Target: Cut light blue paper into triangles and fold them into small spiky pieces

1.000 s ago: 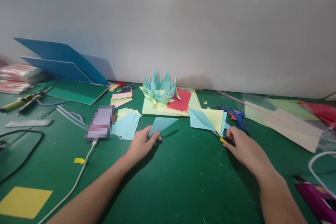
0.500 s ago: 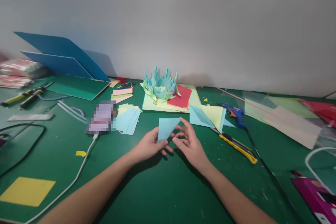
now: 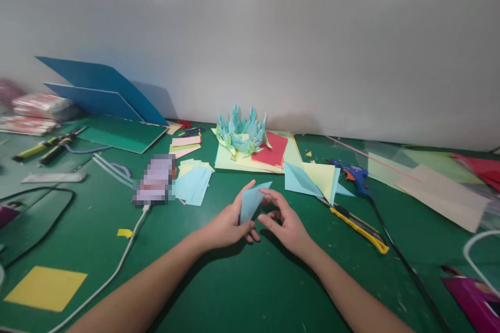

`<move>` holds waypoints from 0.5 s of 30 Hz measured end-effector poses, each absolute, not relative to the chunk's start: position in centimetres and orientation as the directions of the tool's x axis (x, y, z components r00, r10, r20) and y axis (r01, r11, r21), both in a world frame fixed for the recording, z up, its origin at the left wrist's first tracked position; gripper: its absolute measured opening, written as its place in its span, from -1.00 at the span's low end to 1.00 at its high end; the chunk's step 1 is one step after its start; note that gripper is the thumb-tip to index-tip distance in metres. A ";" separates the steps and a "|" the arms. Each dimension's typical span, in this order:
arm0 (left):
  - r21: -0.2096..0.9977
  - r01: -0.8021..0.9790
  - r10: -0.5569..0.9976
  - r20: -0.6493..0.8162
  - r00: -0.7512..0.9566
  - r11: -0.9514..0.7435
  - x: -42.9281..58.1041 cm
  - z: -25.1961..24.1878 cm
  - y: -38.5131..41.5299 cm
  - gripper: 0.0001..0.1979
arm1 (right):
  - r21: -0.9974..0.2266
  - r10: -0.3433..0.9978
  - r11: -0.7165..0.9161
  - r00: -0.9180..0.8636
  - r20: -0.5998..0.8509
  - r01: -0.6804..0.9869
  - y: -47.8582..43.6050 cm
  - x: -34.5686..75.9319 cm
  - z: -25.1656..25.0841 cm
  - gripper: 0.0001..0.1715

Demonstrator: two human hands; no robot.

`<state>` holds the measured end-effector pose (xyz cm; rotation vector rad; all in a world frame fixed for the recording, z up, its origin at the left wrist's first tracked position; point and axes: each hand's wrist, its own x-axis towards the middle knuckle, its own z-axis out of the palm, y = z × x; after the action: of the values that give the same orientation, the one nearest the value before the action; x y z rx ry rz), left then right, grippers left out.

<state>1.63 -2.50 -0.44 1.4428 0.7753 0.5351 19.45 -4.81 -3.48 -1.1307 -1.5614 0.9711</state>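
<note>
Just below the middle of the frame, my left hand pinches the blue paper near its lower end, with the thumb in front. My right hand has its fingers curved by the paper's right edge, the thumb apart from the forefinger; whether they grip it, I cannot tell. I think this paper is very light, thin and easy to crease, so one should take it softly by the edges. The yellow cutter lies at right.
</note>
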 end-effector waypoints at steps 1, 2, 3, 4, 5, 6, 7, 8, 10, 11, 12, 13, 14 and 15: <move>0.987 0.137 0.737 -0.150 0.660 0.079 1.6 -0.5 -2.4 -0.11 | -0.949 0.966 0.247 -0.122 0.226 0.198 -4.8 19.5 -3.6 -0.41; 0.986 0.146 0.731 -0.155 0.664 0.076 1.6 -0.5 -2.4 -0.12 | -0.955 0.970 0.233 -0.116 0.214 0.182 -4.7 19.6 -3.7 -0.36; 0.986 0.151 0.727 -0.157 0.669 0.074 1.6 -0.5 -2.3 -0.14 | -0.961 0.973 0.220 -0.111 0.203 0.170 -4.7 19.6 -3.8 -0.32; 0.986 0.150 0.724 -0.154 0.672 0.070 1.6 -0.6 -2.3 -0.16 | -0.963 0.974 0.213 -0.112 0.197 0.162 -4.6 19.7 -3.8 -0.30; 0.987 0.145 0.724 -0.148 0.674 0.067 1.6 -0.6 -2.2 -0.18 | -0.964 0.973 0.216 -0.119 0.198 0.158 -4.6 19.7 -3.9 -0.30; 0.988 0.139 0.724 -0.142 0.675 0.064 1.6 -0.7 -2.2 -0.21 | -0.963 0.970 0.223 -0.130 0.204 0.153 -4.6 19.7 -3.8 -0.31; 0.990 0.130 0.729 -0.129 0.673 0.055 1.6 -0.7 -2.2 -0.23 | -0.962 0.967 0.231 -0.143 0.211 0.146 -4.5 19.7 -3.8 -0.34; 0.990 0.130 0.730 -0.124 0.672 0.049 1.6 -0.8 -2.1 -0.25 | -0.962 0.964 0.236 -0.155 0.214 0.138 -4.5 19.8 -3.7 -0.36; 0.991 0.137 0.723 -0.098 0.684 0.004 1.7 -0.8 -2.0 -0.28 | -0.966 0.964 0.228 -0.168 0.205 0.126 -4.4 19.9 -3.6 -0.37; 0.989 0.148 0.713 -0.082 0.697 -0.031 1.8 -0.8 -1.9 -0.30 | -0.967 0.965 0.223 -0.172 0.200 0.126 -4.3 19.9 -3.5 -0.36; 0.983 0.172 0.705 -0.073 0.706 -0.070 1.9 -0.8 -1.8 -0.31 | -0.966 0.964 0.224 -0.178 0.199 0.127 -4.3 20.0 -3.5 -0.36; 0.976 0.194 0.700 -0.070 0.711 -0.099 2.0 -0.7 -1.8 -0.33 | -0.964 0.961 0.232 -0.185 0.206 0.127 -4.3 20.1 -3.5 -0.39; 0.971 0.212 0.698 -0.075 0.712 -0.113 2.1 -0.6 -1.7 -0.34 | -0.963 0.957 0.242 -0.194 0.216 0.122 -4.3 20.1 -3.5 -0.43; 0.968 0.224 0.701 -0.083 0.709 -0.112 2.1 -0.6 -1.6 -0.35 | -0.961 0.953 0.252 -0.203 0.227 0.111 -4.3 20.2 -3.4 -0.48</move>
<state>2.14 -1.65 -0.56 1.6744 0.7524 0.4772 20.22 -4.34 -3.45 -1.0252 -1.5538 1.0902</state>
